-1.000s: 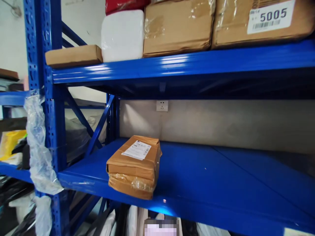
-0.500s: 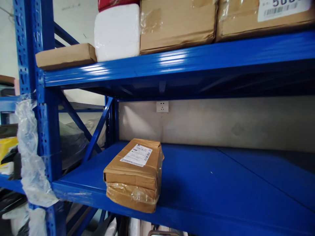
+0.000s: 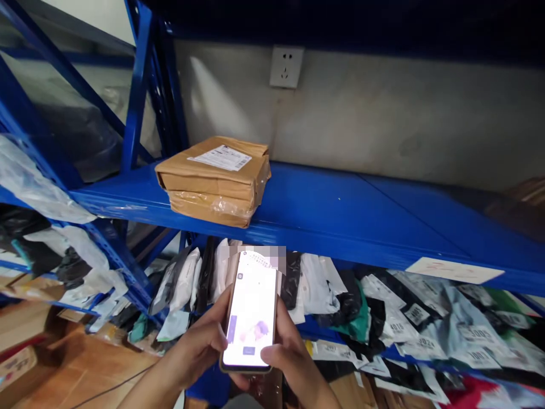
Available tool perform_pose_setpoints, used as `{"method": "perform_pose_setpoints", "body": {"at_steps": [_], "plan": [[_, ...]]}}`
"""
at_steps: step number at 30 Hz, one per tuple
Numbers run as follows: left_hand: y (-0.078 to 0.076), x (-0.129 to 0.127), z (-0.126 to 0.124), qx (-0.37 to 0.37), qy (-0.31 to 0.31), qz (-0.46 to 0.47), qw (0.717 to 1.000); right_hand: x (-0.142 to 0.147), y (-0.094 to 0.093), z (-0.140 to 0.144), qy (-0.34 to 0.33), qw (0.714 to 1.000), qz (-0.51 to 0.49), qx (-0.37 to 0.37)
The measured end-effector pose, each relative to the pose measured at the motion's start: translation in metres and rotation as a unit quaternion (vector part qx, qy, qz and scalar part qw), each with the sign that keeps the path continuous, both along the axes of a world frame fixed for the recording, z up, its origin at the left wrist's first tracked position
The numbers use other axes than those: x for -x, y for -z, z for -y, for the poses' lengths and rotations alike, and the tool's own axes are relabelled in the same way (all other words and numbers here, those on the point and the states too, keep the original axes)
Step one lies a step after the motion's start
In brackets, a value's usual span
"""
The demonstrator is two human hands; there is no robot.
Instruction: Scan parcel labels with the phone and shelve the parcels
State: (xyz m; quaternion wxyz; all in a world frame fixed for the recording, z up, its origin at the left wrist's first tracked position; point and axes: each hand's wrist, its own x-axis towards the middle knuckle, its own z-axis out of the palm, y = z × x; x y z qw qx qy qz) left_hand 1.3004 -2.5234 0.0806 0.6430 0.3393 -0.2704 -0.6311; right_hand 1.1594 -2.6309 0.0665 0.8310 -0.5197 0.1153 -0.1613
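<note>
A smartphone (image 3: 251, 309) with a bright, lit screen is held upright in both hands at the lower middle of the view. My left hand (image 3: 208, 335) grips its left edge, the thumb along the side. On the other side my right hand (image 3: 289, 343) wraps the right edge, its thumb resting over the lower right of the screen. Beyond the phone, a brown cardboard parcel (image 3: 208, 196) with clear tape and a white shipping label (image 3: 223, 157) lies on the blue shelf (image 3: 315, 196), slightly overhanging its front edge.
Below the shelf, bagged parcels (image 3: 426, 324) with printed numbers fill lower tiers. A white handwritten label (image 3: 453, 270) sticks to the shelf's front edge. Blue rack braces (image 3: 138, 91) stand at left, with torn plastic wrap (image 3: 38, 182). A wall socket (image 3: 286, 66) is behind.
The view has tilted down and moved closer, so the upper shelf's boxes have left the picture. The phone, barely showing at the bottom edge before, is now fully visible with both hands on it.
</note>
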Motion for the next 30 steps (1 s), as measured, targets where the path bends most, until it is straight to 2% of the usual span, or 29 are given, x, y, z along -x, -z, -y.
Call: {"method": "perform_pose_setpoints", "body": {"at_steps": [5,11,14,18,20,24,26,30], "plan": [[0.005,0.007,0.001,0.01,-0.03,-0.006,0.999,0.005,-0.01,-0.004,0.021,1.0,-0.02,0.008],[-0.011,0.007,0.0,-0.017,-0.001,0.022,1.0,0.002,-0.007,-0.002,0.017,1.0,0.003,0.0],[-0.003,0.008,0.002,-0.003,0.003,0.019,1.0,-0.001,0.0,0.0,0.015,1.0,0.012,-0.001],[0.012,0.008,0.005,0.005,-0.034,0.031,0.999,-0.002,0.001,0.002,0.003,1.0,0.008,0.008],[0.01,0.008,0.005,-0.004,-0.046,0.041,0.998,-0.001,0.0,0.003,0.006,1.0,0.014,0.008],[-0.007,0.006,0.003,-0.008,0.002,0.038,0.999,-0.001,0.002,0.003,0.005,1.0,0.029,-0.002],[-0.01,0.006,0.004,-0.011,0.01,0.036,0.999,-0.001,0.005,0.004,0.005,0.999,0.033,-0.007],[0.001,0.008,0.008,-0.004,-0.039,0.024,0.999,-0.001,0.006,0.005,0.003,1.0,0.019,-0.004]]}}
